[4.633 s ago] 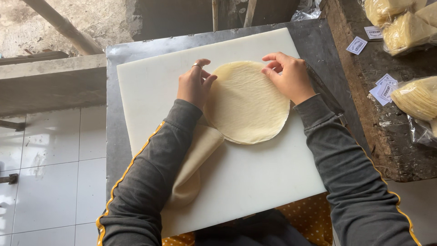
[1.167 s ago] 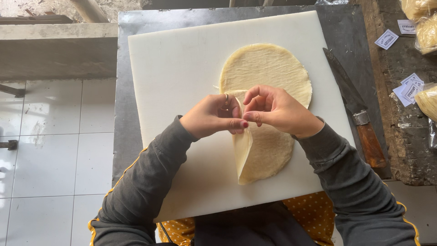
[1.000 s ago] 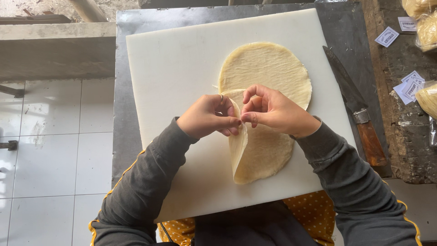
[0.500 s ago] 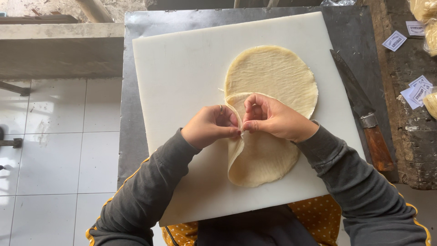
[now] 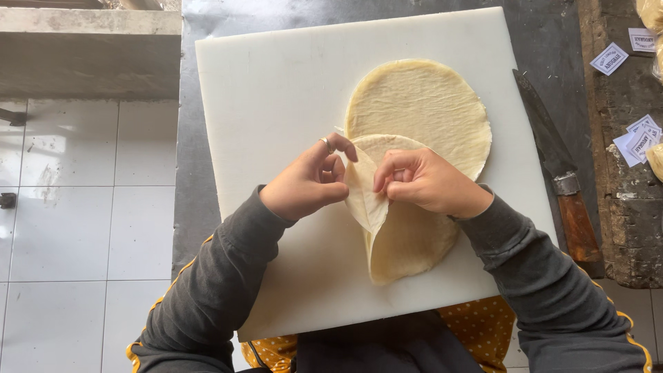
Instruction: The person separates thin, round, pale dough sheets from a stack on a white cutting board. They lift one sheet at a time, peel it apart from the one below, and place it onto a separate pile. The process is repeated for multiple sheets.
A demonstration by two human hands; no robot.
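Board (image 5: 276, 103), white and square, covers most of the steel table (image 5: 190, 228), and on it lie two pale round sheets. One sheet (image 5: 421, 110) lies flat on the far right part; the near sheet (image 5: 407, 242) overlaps its lower edge. Over the last half second the lifted flap (image 5: 366, 197) of that near sheet has stood up more sharply and its fold has narrowed to a point, so the peeling seems to be going on rather than finished. A knife (image 5: 559, 186) with a wooden handle lies on the table right of the board. Left hand (image 5: 307, 183), ringed, pinches the flap's left edge; right hand (image 5: 425, 183) pinches its right edge, fingers curled.
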